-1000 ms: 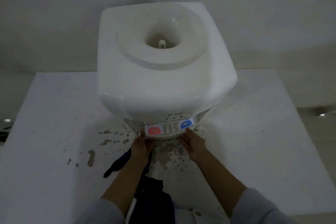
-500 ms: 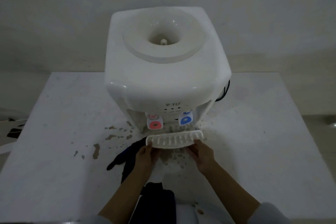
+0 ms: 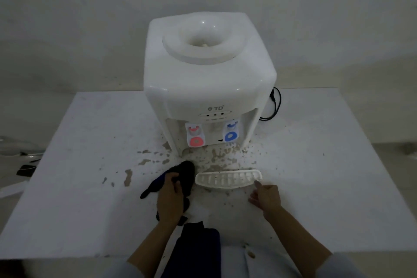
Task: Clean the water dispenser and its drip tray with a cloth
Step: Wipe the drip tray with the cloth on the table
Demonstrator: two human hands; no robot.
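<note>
The left hand [image 3: 170, 201] lies on the dark cloth [image 3: 184, 176], and its fingers [image 3: 174, 181] are curled around a fold of it, so the cloth is gripped against the worktop [image 3: 90, 187]. The cloth spreads out from under these fingers, one end to their left and one end away from the person, towards the dispenser.

The white drip tray [image 3: 228, 179] lies flat on the worktop, just to the right of the left fingers and apart from the cloth. The right hand [image 3: 267, 197] is near the right end of the tray. Its fingers are loosely bent and hold nothing; one fingertip reaches the tray's corner, but I cannot tell if it touches.

The white water dispenser [image 3: 209, 81] stands beyond both hands, well apart from the fingers. Its red tap [image 3: 195, 137] and blue tap [image 3: 230, 133] face the person. Brown stains [image 3: 146, 161] are scattered on the worktop between the dispenser and the fingers.
</note>
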